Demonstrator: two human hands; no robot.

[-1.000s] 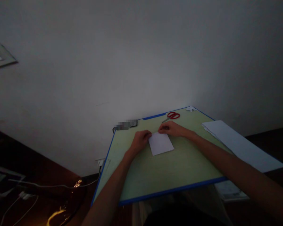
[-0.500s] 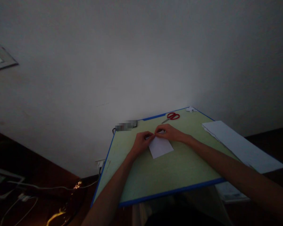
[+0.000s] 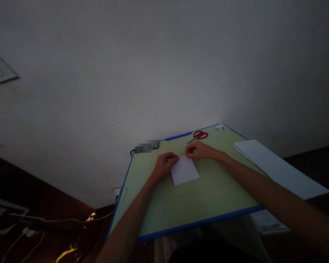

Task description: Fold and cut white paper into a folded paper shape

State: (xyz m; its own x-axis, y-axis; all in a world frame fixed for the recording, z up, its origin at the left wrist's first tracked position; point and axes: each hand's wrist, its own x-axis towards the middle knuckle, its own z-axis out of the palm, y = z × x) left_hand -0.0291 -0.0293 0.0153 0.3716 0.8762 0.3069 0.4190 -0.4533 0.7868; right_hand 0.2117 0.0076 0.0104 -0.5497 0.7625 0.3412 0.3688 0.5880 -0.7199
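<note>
A small square of white paper [image 3: 184, 171] lies on the pale green tabletop [image 3: 164, 212]. My left hand [image 3: 166, 162] pinches its far left corner between thumb and fingers. At the far right corner is my right hand [image 3: 199, 149], its fingers closed in a pinch at the paper's edge. Just beyond the right hand lie scissors with red handles [image 3: 200, 135], their blades pointing left toward me. The fingertips hide the paper's two far corners.
A stack of large white sheets [image 3: 276, 168] hangs over the table's right edge. Paper scraps [image 3: 220, 126] lie in the far right corner. At the far left sits a blurred-out object [image 3: 147, 146]. A wall stands behind the table; cables [image 3: 71, 220] run on the left.
My hands have moved apart: the right hand went right and slightly away, from beside the left hand's fingertips to the paper's other far corner. The paper's far edge now shows between them.
</note>
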